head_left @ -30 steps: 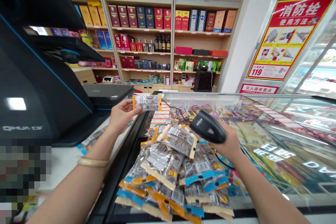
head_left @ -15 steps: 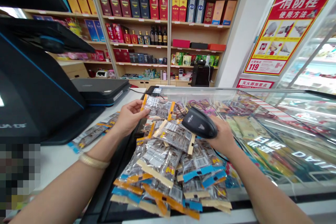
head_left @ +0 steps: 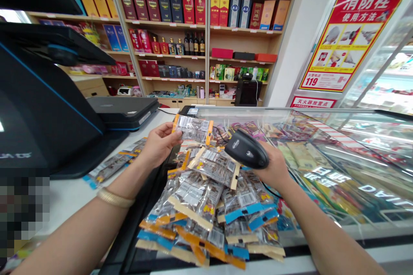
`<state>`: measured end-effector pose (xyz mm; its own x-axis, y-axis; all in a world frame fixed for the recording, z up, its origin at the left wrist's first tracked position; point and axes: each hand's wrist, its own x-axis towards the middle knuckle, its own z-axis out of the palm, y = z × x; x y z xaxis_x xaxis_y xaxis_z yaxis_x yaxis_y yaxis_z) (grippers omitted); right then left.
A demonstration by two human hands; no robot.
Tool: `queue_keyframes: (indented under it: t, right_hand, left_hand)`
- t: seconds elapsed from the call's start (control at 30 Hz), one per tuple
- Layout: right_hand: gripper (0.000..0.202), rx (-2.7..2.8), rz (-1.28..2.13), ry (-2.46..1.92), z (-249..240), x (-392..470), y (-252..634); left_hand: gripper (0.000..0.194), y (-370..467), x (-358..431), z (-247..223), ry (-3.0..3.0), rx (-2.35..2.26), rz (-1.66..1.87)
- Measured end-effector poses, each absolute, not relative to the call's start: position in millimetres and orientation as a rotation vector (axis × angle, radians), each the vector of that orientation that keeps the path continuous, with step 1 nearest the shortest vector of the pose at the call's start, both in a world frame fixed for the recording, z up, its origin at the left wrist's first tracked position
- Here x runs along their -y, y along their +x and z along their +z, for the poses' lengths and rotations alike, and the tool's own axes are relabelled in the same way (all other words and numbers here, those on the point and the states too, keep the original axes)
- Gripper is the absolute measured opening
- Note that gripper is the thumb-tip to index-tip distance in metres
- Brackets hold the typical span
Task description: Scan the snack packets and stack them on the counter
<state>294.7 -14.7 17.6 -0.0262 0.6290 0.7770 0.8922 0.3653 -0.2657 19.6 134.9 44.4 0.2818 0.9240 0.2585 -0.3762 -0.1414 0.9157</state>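
Between the thumb and fingers of my left hand (head_left: 163, 141) is the left end of a clear snack packet (head_left: 194, 129) with orange ends, its printed label facing me. My right hand (head_left: 274, 165) is wrapped round a black barcode scanner (head_left: 247, 149), whose head points left toward that packet. A heap of similar snack packets (head_left: 196, 193), with orange, blue and cream ends, lies below both hands on the glass top of a freezer. A few more packets (head_left: 112, 165) rest on the white counter left of my left wrist.
The glass-topped chest freezer (head_left: 322, 150) holds wrapped goods and stretches right. On the left counter stand a black checkout terminal (head_left: 41, 107) and a flat black device (head_left: 124, 109). Shelves (head_left: 167, 23) of boxes and bottles line the back, beside a red wall poster (head_left: 355, 38).
My left hand has tilted the packet slightly, and it sits a little higher and further left. The scanner has shifted very slightly right. The heap has not changed.
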Motion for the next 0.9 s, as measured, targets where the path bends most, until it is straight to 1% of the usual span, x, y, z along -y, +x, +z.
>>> queue_keyframes:
  t: [0.07, 0.2, 0.37, 0.57, 0.67, 0.8, 0.9]
  right_hand:
    - [0.015, 1.694, -0.431, -1.336, 17.4, 14.9, 295.9]
    - [0.011, 1.635, -0.517, -1.265, 18.5, 15.1, 298.7]
    - [0.006, 1.576, -0.58, -1.23, 19.5, 15.1, 302.6]
    - [0.006, 1.602, -0.553, -1.261, 17.7, 14.5, 303.4]
    - [0.008, 1.613, -0.551, -1.272, 16.7, 14.4, 303.5]
    - [0.008, 1.628, -0.569, -1.234, 14.2, 13.9, 306.3]
    - [0.007, 1.632, -0.594, -1.213, 12.4, 13.3, 308.7]
  left_hand:
    - [0.041, 17.9, -133.7, 47.1, 1.141, -0.55, 1.236]
    - [0.052, 19.8, -123.5, 50.2, 1.155, -0.475, 1.11]
    - [0.038, 30.1, -110.4, 44.4, 1.376, -0.551, 0.967]
    - [0.037, 26.3, -111.6, 43.0, 1.836, -0.521, 0.905]
    - [0.041, 22.4, -113.7, 45.1, 2.011, -0.446, 0.847]
    - [0.051, 23.8, -118.3, 42.2, 2.116, -0.453, 0.871]
    - [0.049, 23.4, -128.7, 37.0, 2.213, -0.658, 0.977]
